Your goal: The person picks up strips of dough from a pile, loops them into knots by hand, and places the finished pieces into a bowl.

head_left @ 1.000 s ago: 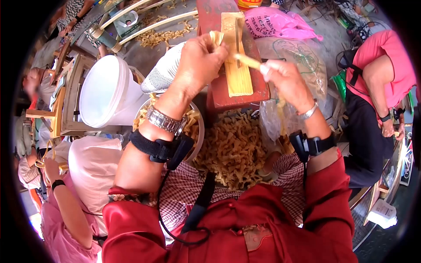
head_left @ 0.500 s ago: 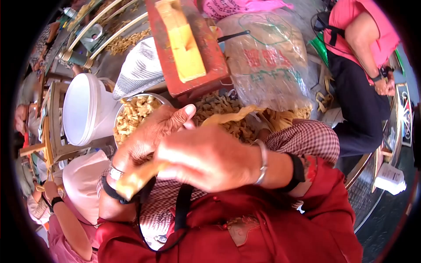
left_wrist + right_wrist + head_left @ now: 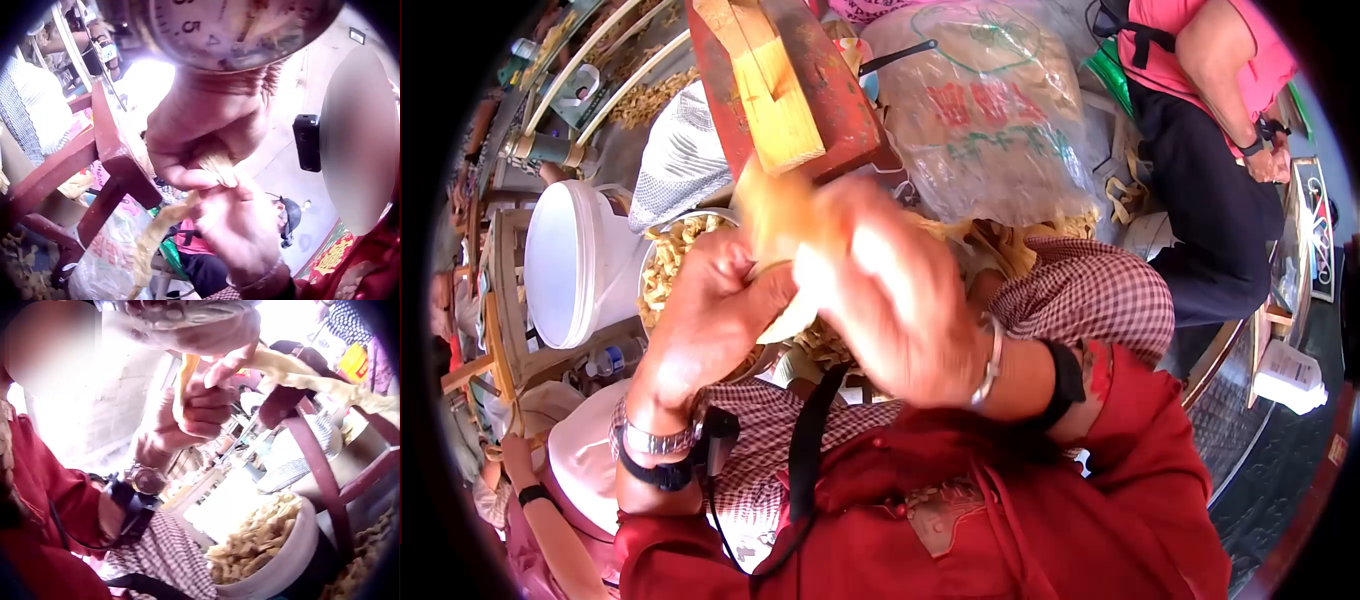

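Observation:
In front of the red sleeves both hands work close together on a pale yellow strip (image 3: 312,381). The left hand (image 3: 705,310) pinches part of the strip between thumb and curled fingers; in the right wrist view a yellow loop passes over its fingers. My right hand (image 3: 900,300), blurred, grips the strip beside the left thumb, and a long tail hangs from there in the left wrist view. Beyond the hands, a yellow wooden block (image 3: 778,110) with a notch lies on a red bench (image 3: 850,130).
Left of the knees is a tub (image 3: 287,569) of folded yellow pieces, with a white bucket (image 3: 560,270) farther left. A printed plastic sack (image 3: 990,130) stands right of the bench. People sit on both sides, one in a pink top (image 3: 1200,60).
Both hands have come from the wooden block back toward the body with the strip. Since half a second ago they have shifted slightly, with the strip now raised between them.

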`<control>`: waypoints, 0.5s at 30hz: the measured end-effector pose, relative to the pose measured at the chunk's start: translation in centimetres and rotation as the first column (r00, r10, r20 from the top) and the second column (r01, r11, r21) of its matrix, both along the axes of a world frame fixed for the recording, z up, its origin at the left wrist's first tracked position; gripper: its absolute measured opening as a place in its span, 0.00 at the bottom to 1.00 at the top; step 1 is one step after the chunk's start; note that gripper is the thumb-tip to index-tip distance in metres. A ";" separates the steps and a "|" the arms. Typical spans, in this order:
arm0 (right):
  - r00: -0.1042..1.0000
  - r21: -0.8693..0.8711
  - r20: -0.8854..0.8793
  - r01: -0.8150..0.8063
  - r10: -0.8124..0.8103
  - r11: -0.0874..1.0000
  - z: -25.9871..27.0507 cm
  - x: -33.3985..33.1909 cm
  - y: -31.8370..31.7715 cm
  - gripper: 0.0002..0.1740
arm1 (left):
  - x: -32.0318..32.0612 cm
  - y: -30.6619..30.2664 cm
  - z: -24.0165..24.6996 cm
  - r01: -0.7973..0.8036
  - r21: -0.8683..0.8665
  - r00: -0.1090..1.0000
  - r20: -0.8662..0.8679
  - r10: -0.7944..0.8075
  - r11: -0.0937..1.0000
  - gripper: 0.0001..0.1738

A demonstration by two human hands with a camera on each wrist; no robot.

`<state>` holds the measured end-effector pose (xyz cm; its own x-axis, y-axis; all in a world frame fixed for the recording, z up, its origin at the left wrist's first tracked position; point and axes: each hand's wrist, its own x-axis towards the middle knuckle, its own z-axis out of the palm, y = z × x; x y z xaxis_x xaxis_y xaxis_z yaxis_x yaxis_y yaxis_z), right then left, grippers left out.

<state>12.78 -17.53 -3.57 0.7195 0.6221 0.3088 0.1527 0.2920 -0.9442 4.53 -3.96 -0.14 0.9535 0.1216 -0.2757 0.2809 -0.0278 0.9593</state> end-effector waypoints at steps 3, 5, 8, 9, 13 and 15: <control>0.944 -0.129 -0.322 -0.114 0.067 0.985 -0.1 0.9 0.3 0.11 | 0.2 -0.6 1.3 -0.139 0.450 0.975 0.219 0.041 0.882 0.04; 0.957 -0.171 -0.259 -0.179 0.132 0.969 0.6 1.1 0.2 0.12 | 0.4 0.4 1.0 -0.278 0.722 0.882 0.453 -0.129 0.634 0.06; 0.967 -0.100 -0.097 -0.245 0.236 0.964 -0.8 1.7 0.4 0.14 | 0.5 -0.6 1.7 -0.406 0.810 0.814 0.530 -0.235 0.422 0.07; 0.956 -0.085 -0.080 -0.288 0.281 0.954 -1.2 1.8 0.3 0.14 | 0.2 -1.2 2.2 -0.354 0.845 0.859 0.463 -0.218 0.400 0.07; 0.958 -0.122 0.016 -0.283 0.287 0.951 -1.2 1.5 -0.3 0.18 | -0.2 0.8 0.3 -0.245 0.839 0.800 0.458 -0.388 0.486 0.10; 0.958 -0.164 0.040 -0.273 0.283 0.948 -1.5 1.1 -0.5 0.17 | -1.0 0.9 0.3 -0.126 0.413 0.928 0.371 -0.040 0.902 0.10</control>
